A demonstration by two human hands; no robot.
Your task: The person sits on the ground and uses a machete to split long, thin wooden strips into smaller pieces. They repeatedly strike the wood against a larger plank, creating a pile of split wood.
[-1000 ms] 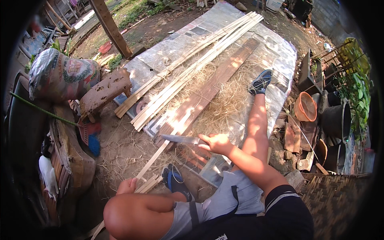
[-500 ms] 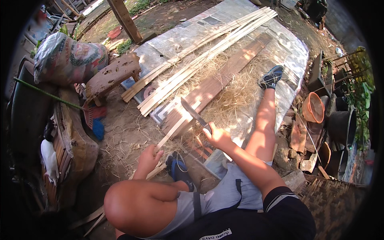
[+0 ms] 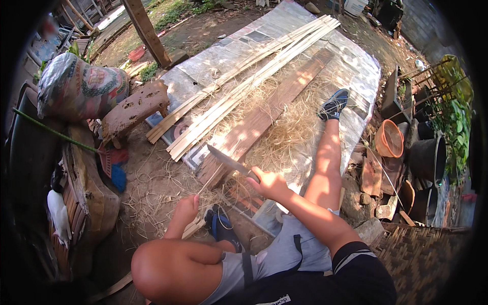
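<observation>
My right hand (image 3: 269, 184) is closed round the handle of a long knife (image 3: 227, 159), its blade pointing up and left over the near end of a brown wooden plank (image 3: 277, 105). My left hand (image 3: 188, 207) is closed on a narrow pale wooden strip (image 3: 205, 184), which slants up toward the blade and now shows its thin edge. The blade crosses near the strip's far part; whether they touch I cannot tell. Curly pale shavings (image 3: 290, 134) lie beside the plank, and several long pale strips (image 3: 254, 86) rest in bundles along its left.
A worn sheet (image 3: 363, 61) lies under the wood. Left stand a brown wooden stool (image 3: 137, 107), a stuffed sack (image 3: 84, 86) and a white cat (image 3: 59, 216). At right are an orange basket (image 3: 389, 138) and a dark bucket (image 3: 427, 158). My foot (image 3: 334, 104) rests among shavings.
The strip in my left hand has turned from its flat face to its thin edge. My right hand and the knife have moved down and left, nearer my left hand.
</observation>
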